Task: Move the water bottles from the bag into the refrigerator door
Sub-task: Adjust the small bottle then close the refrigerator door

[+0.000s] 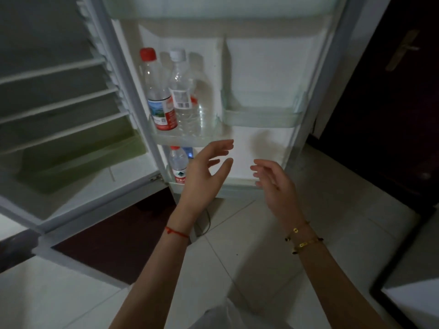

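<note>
Water bottles [184, 91] stand in the refrigerator door [273, 67]; the left hand [202, 176] and right hand [276, 184] hover before it, each grip wide, holding nothing

I can read no word or number from here; every label is too blurred. On the refrigerator door [273, 67], the red-capped bottle [158, 93] at upper left wears a red-and-blue label with a small square code. The white-capped bottle [183, 96] beside it has a white label with barcode-like patches. The lower bottle [178, 163] has a red label with a green mark.
</note>
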The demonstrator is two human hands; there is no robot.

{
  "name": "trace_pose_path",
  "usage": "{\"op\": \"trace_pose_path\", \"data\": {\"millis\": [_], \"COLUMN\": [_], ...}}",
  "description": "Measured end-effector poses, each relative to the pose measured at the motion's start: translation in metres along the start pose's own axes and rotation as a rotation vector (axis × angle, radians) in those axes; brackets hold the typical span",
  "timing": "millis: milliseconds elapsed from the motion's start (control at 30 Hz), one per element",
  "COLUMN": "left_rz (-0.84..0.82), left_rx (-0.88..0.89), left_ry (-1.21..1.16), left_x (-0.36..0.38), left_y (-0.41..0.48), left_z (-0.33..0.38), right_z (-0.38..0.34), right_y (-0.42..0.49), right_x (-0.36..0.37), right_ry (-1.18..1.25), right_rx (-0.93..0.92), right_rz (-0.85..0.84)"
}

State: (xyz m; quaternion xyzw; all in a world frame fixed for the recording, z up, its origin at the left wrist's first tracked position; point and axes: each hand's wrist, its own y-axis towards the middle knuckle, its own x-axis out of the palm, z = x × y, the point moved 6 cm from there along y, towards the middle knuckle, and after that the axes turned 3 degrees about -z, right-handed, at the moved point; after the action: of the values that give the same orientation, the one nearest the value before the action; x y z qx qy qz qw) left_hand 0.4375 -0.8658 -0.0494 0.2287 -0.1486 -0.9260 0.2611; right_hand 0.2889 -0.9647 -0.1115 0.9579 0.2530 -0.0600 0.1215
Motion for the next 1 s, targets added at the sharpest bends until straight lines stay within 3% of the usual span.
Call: {"op": "trace_pose_path", "data": {"millis": [267, 533, 833, 1000], "left_rz": [-0.009, -0.092, -0.139, -0.152], "left_rx": [0.095, 0.185, 0.097, 0.068], "left_ry": [-0.005, 0.16, 0.264, 0.279], "left_x": [0.051, 0.096, 0.121, 0.119], "left_y": [0.038, 0.081, 0.098, 0.096], "left_z": [0.033, 0.042, 0.029, 0.03], "right_z": [-0.012, -0.012, -0.035, -0.031], "right_y": [0.017, 0.055, 0.104, 0.122], "right_x": [-0.058, -0.102, -0.131, -0.131], "right_ry": [0.045, 0.033, -0.099, -0.1], "right_rx": [-0.044, 0.013, -0.062, 0.003], "right_rz": [0.076, 0.146, 0.257, 0.24]}}
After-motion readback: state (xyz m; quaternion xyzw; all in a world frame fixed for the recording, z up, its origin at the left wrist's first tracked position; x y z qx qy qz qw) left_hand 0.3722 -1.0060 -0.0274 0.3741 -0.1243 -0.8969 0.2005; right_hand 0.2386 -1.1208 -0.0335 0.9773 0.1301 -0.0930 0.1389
